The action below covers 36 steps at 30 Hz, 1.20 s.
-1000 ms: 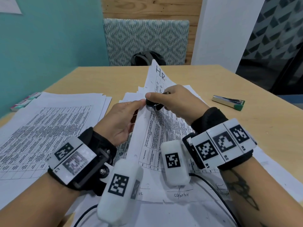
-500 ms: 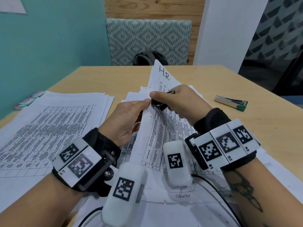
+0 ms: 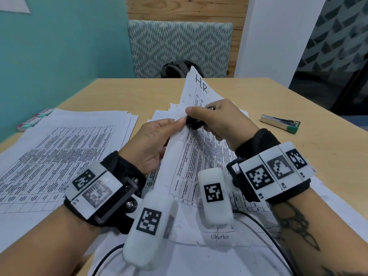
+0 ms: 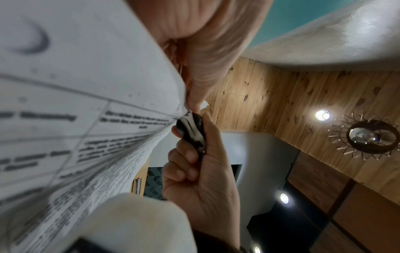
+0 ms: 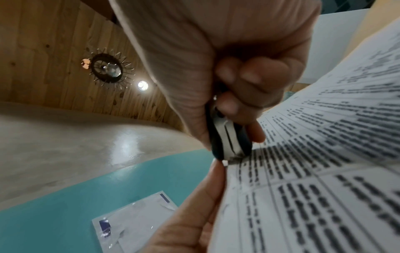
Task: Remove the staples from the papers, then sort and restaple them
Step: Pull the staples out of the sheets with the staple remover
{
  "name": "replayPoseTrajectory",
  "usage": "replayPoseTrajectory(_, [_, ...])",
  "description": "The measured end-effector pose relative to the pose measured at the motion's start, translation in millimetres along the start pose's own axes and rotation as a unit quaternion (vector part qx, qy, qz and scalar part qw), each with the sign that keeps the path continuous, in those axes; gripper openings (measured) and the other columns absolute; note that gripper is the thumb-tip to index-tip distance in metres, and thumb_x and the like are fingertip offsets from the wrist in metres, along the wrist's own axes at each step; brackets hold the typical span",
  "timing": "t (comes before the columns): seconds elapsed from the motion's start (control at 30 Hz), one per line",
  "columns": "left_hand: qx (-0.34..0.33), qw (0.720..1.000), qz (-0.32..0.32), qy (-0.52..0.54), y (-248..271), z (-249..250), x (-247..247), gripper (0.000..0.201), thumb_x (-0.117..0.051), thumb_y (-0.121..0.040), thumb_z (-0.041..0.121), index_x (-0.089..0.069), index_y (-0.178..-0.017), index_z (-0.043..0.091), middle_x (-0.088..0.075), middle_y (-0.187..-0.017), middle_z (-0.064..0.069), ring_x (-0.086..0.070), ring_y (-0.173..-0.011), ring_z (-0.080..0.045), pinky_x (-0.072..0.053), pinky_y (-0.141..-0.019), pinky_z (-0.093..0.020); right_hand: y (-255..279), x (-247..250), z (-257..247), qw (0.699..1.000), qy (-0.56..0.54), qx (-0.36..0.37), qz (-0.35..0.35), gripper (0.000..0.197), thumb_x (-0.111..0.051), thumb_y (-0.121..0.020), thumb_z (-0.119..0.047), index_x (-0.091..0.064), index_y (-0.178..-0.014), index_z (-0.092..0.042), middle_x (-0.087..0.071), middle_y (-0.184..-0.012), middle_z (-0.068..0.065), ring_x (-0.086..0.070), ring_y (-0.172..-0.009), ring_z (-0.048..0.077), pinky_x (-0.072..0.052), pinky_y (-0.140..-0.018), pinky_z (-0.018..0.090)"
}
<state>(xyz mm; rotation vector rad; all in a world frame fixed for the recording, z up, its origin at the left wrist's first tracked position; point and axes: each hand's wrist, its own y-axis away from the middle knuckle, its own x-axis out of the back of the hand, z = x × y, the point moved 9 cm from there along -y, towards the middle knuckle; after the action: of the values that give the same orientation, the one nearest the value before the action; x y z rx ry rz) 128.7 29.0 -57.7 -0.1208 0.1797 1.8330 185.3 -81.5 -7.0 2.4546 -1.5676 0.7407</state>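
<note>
Squeezing the remover (image 3: 196,122) in the right hand (image 3: 223,121), fingers curled round it, its metal tip biting the sheet's (image 3: 191,154) edge just beside the left hand's (image 3: 151,140) thumb, which pinches that same edge. Sheet is lifted off the pile (image 3: 199,259), bowed, thin and floppy; looks likely to tear if yanked, so the grip belongs right beside the staple. Open tabletop (image 3: 229,92) lies beyond the fingertips; stapler (image 3: 279,123) sits well right of them, second stack (image 3: 55,148) left of them.
</note>
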Motion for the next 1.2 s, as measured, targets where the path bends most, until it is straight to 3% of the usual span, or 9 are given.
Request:
replayPoseTrajectory(0.13, [-0.005, 1.000, 0.000, 0.016, 1, 3, -1, 0.019, -0.058, -0.087, 0.012, -0.059, -0.068, 0.011, -0.065, -0.059, -0.002, -0.060, -0.046, -0.010, -0.052, -0.045, -0.019, 1, -3, 8, 0.995, -0.081, -0.052, -0.027, 0.039, -0.060, -0.088, -0.031, -0.069, -0.094, 0.006, -0.045, -0.059, 0.010, -0.023, -0.027, 0.004, -0.018, -0.032, 0.013])
replayPoseTrajectory(0.3, [-0.038, 0.999, 0.024, -0.028, 0, 8, 1, 0.015, -0.059, -0.087, 0.010, -0.056, -0.072, 0.009, -0.059, -0.076, -0.012, -0.054, -0.061, -0.019, -0.046, -0.060, -0.028, 3, -6, 7, 0.993, -0.092, -0.065, -0.035, 0.033, -0.058, -0.089, -0.029, -0.061, -0.065, -0.007, -0.038, -0.035, -0.004, -0.021, -0.026, 0.004, -0.016, -0.031, 0.012])
replayPoseTrajectory(0.4, [-0.060, 0.996, 0.020, -0.062, 1, 14, 2, 0.011, -0.061, -0.084, 0.008, -0.058, -0.074, 0.009, -0.059, -0.077, -0.009, -0.055, -0.060, -0.013, -0.047, -0.055, -0.023, 3, -3, 5, 0.995, -0.081, -0.055, -0.032, 0.039, -0.058, -0.089, -0.029, -0.058, -0.056, -0.008, -0.034, -0.030, -0.008, -0.021, -0.026, 0.005, -0.016, -0.031, 0.013])
replayPoseTrajectory(0.47, [-0.066, 0.995, 0.010, -0.070, 2, 17, 2, 0.002, -0.064, -0.082, 0.007, -0.063, -0.082, 0.006, -0.061, -0.079, -0.008, -0.058, -0.058, -0.010, -0.048, -0.051, -0.018, 3, -2, 2, 0.997, -0.055, -0.037, -0.032, 0.035, -0.060, -0.088, -0.030, -0.062, -0.066, -0.003, -0.036, -0.035, -0.006, -0.023, -0.026, 0.005, -0.018, -0.032, 0.014])
replayPoseTrajectory(0.57, [-0.070, 0.994, 0.016, -0.088, 0, 17, 5, 0.027, -0.068, -0.076, 0.012, -0.063, -0.098, -0.004, -0.058, -0.088, -0.015, -0.053, -0.074, -0.019, -0.042, -0.058, -0.023, 2, 1, -5, 1.000, -0.019, 0.004, -0.021, 0.029, -0.063, -0.086, -0.030, -0.063, -0.075, -0.004, -0.037, -0.042, -0.003, -0.027, -0.029, 0.004, -0.022, -0.033, 0.014])
replayPoseTrajectory(0.8, [-0.091, 0.985, 0.058, -0.132, -4, 19, 10, 0.017, -0.067, -0.079, 0.009, -0.063, -0.086, -0.006, -0.051, -0.077, -0.015, -0.037, -0.057, -0.017, -0.023, -0.042, -0.018, -1, -1, -18, 0.995, 0.062, 0.081, 0.012, 0.048, -0.066, -0.080, -0.035, -0.065, -0.086, 0.012, -0.050, -0.054, 0.013, -0.034, -0.042, 0.009, -0.027, -0.051, 0.027])
replayPoseTrajectory(0.87, [-0.104, 0.984, 0.062, -0.134, -4, 20, 10, 0.033, -0.071, -0.071, 0.015, -0.061, -0.088, -0.012, -0.049, -0.076, -0.014, -0.036, -0.059, -0.019, -0.023, -0.048, -0.022, -2, 0, -18, 0.993, 0.077, 0.081, 0.026, 0.043, -0.067, -0.080, -0.034, -0.065, -0.076, 0.009, -0.041, -0.038, -0.007, -0.034, -0.034, 0.007, -0.024, -0.047, 0.026])
replayPoseTrajectory(1.0, [-0.151, 0.971, 0.079, -0.167, 1, 28, 9, 0.036, -0.073, -0.067, 0.025, -0.061, -0.076, -0.009, -0.049, -0.068, -0.013, -0.036, -0.045, -0.012, -0.025, -0.045, -0.016, -1, 1, -18, 0.992, 0.096, 0.072, 0.044, 0.044, -0.067, -0.080, -0.031, -0.041, -0.050, -0.010, -0.030, -0.024, -0.009, -0.033, -0.030, 0.008, -0.020, -0.045, 0.027])
replayPoseTrajectory(1.2, [-0.164, 0.966, 0.078, -0.185, -1, 30, 9, 0.062, -0.067, -0.051, 0.043, -0.058, -0.082, -0.010, -0.053, -0.071, -0.015, -0.043, -0.066, -0.022, -0.035, -0.066, -0.035, 0, 3, -16, 0.994, 0.084, 0.042, 0.056, 0.048, -0.067, -0.078, -0.026, -0.032, -0.047, -0.014, -0.025, -0.027, -0.007, -0.027, -0.032, 0.011, -0.019, -0.045, 0.027])
